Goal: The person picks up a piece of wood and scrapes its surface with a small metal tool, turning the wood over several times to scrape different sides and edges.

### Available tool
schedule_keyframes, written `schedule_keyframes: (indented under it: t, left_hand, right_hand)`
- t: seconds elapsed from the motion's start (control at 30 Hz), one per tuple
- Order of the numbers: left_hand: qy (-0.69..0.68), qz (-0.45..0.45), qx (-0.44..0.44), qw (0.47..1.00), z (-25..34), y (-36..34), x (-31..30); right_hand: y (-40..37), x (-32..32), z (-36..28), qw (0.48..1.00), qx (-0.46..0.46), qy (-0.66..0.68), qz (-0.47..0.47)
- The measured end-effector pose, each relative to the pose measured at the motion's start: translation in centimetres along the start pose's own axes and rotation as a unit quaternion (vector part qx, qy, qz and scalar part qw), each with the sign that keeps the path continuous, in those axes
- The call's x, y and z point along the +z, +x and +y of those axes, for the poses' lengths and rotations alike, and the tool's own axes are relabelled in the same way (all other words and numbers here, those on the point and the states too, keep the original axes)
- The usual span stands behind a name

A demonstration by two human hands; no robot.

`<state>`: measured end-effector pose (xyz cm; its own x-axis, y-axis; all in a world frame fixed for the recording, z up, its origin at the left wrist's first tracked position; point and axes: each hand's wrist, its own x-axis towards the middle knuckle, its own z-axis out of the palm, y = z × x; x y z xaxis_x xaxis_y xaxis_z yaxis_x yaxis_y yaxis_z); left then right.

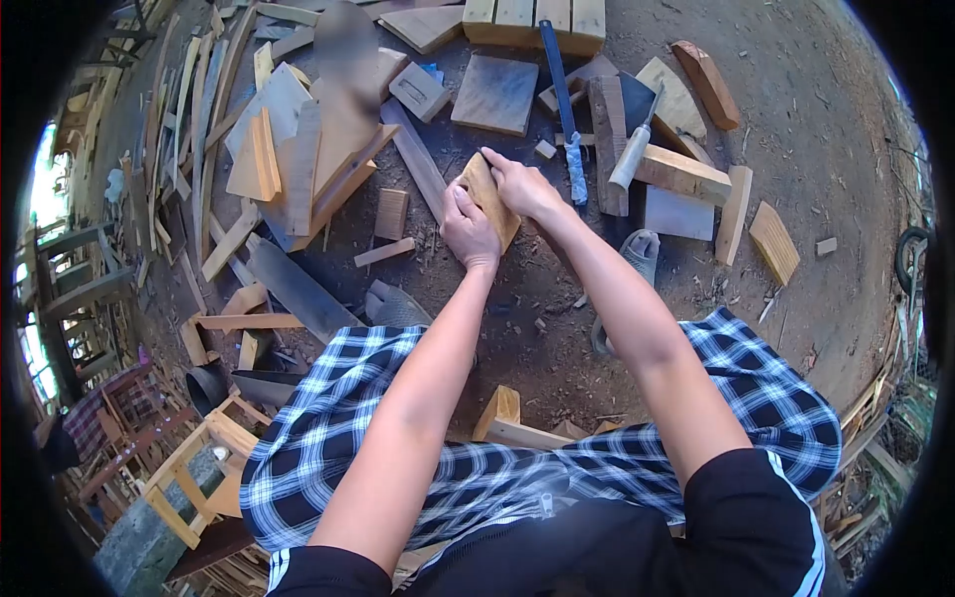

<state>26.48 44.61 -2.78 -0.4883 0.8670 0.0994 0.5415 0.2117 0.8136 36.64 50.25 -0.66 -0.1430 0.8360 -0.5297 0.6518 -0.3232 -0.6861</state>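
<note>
A light-brown wooden piece with a pointed upper end is held between both hands above the dirt ground. My left hand grips its left side, fingers wrapped round the edge. On the upper right side, my right hand is closed on the same piece, with a finger near its tip. A small dark thing shows at that fingertip, too small to make out. To the right of the hands lie a long dark tool with a wrapped lower end and a chisel-like tool with a pale handle.
Wood offcuts and boards lie on the left, a square block ahead, and more blocks on the right. A slatted wooden piece stands at the top. A wooden frame is at the lower left.
</note>
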Motion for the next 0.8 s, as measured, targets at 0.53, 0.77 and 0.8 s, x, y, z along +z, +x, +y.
schedule_keyframes:
  t: [0.53, 0.77, 0.8]
  left_hand:
    - [-0.002, 0.001, -0.03, 1.0, -0.1, 0.2, 0.2]
    - [0.002, -0.015, -0.029, 0.999, -0.5, 0.1, 0.1]
    - [0.001, -0.013, -0.027, 1.0, -0.7, 0.0, 0.0]
  right_hand:
    - [-7.5, 1.3, -1.4, 0.997, -0.022, -0.043, 0.066]
    - [-6.0, 1.4, -2.4, 0.988, -0.038, -0.104, 0.107]
    - [-6.2, 1.5, -2.4, 0.988, -0.04, -0.104, 0.108]
